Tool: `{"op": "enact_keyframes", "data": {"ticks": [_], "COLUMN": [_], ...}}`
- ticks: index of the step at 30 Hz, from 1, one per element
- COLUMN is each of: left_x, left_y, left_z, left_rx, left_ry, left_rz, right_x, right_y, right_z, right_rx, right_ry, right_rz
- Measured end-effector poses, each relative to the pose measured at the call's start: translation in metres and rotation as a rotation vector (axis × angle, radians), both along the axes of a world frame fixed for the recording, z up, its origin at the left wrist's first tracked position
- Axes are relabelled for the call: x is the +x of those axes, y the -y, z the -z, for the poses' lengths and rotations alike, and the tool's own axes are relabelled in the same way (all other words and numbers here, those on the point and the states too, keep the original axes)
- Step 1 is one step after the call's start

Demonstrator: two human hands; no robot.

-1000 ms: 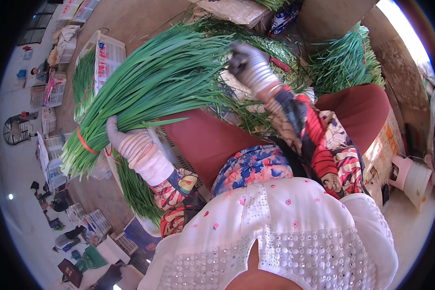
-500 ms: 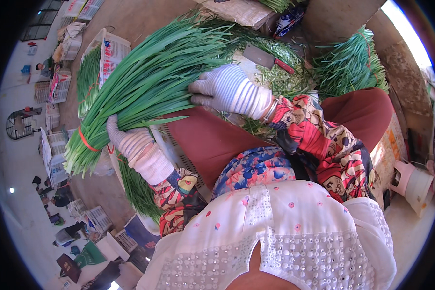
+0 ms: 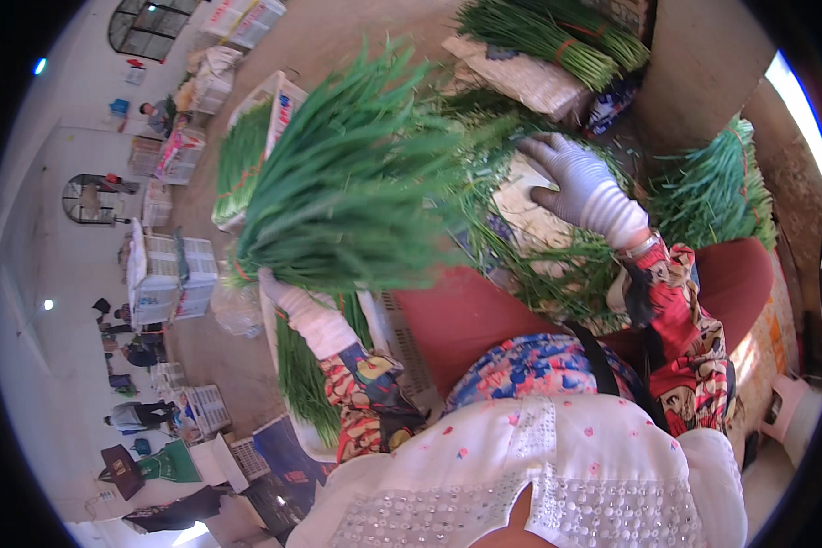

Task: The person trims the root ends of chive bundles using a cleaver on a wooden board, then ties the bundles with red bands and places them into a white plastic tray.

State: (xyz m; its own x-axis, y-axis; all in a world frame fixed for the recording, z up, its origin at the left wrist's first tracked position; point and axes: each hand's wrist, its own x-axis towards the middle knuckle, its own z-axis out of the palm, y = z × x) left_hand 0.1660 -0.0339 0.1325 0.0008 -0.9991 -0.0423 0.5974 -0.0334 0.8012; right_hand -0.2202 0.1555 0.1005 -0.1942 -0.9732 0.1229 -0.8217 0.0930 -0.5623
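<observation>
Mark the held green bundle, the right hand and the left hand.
Held green bundle [image 3: 342, 187], head view: middle of its leaves.
Right hand [image 3: 574, 181], head view: its gloved back.
Left hand [image 3: 295, 303], head view: its gloved back.

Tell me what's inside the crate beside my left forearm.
Greens lie in the crate. Your left hand, the bunch it holds and your sleeve cover parts of it; anything there, or beneath the greens, can't be seen.

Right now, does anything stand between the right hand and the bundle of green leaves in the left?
Nothing visible blocks the right hand from the bundle in the left hand; loose green leaves show in the gap, seemingly lower down.
</observation>
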Motion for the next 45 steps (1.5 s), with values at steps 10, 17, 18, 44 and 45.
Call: {"op": "enact_keyframes", "data": {"ticks": [10,17,18,44,45], "left_x": [0.035,0.027,0.023,-0.025,-0.021], "left_y": [0.011,-0.010,-0.008,0.007,0.006], "left_z": [0.055,0.046,0.053,0.005,0.004], "left_rx": [0.060,0.064,0.078,0.062,0.056], "left_ry": [-0.172,-0.145,-0.147,0.093,0.100], "left_rz": [0.269,0.243,0.251,0.051,0.036], "right_x": [0.126,0.036,0.038,-0.051,-0.040], "right_y": [-0.009,-0.022,-0.025,-0.066,-0.068], "right_z": [-0.050,-0.061,-0.072,-0.085,-0.086], "right_rx": [-0.599,-0.594,-0.525,-0.394,-0.353], "right_ry": [-0.086,0.210,0.530,0.020,-0.237], "right_rz": [-0.919,-0.216,-0.209,-0.153,-0.107]}}
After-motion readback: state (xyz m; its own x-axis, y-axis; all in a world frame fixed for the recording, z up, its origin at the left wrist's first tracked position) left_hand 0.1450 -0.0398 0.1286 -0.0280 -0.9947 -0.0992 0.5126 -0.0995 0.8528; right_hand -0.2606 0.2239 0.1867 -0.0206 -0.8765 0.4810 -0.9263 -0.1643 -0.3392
